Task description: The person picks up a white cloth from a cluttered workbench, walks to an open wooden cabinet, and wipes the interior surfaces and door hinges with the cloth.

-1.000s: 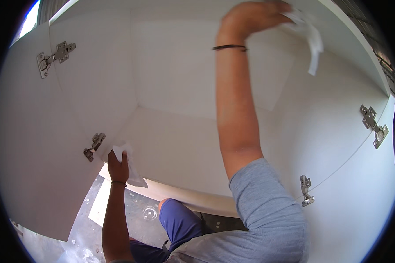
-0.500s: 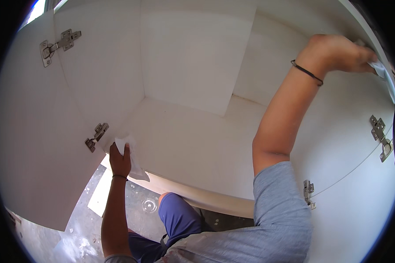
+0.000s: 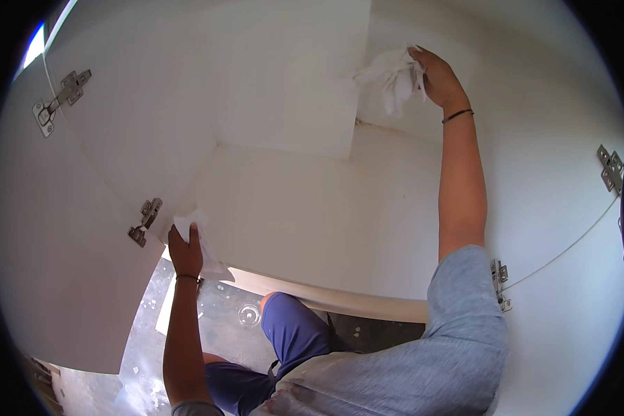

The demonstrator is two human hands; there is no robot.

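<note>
The white cabinet (image 3: 284,201) stands open in front of me and takes up most of my view, a pale back panel (image 3: 291,83) ending partway across with a deeper recess to its right. Its left door (image 3: 69,243) swings out beside me, and the right door (image 3: 568,312) spreads out on the other side. Below, past the cabinet's front edge (image 3: 326,298), I see the grey, spotted floor (image 3: 223,322), my grey shirt (image 3: 395,374) and my blue shorts (image 3: 295,329). The crumpled white cloth (image 3: 392,80) is up inside the cabinet, before the recess and the panel's end; whether it touches the surface behind, I can't tell. My right hand (image 3: 438,80) reaches up at its right side, thumb and fingers closed on it. Lower left, a thin white sheet (image 3: 211,260) trails toward the front edge, pinched between the thumb and fingers of my left hand (image 3: 186,253), near the lower left hinge (image 3: 145,222). Another metal hinge (image 3: 62,100) sits higher on that side. Smallest of all are the dark bands around my wrists, right (image 3: 457,116) and left (image 3: 188,278).
</note>
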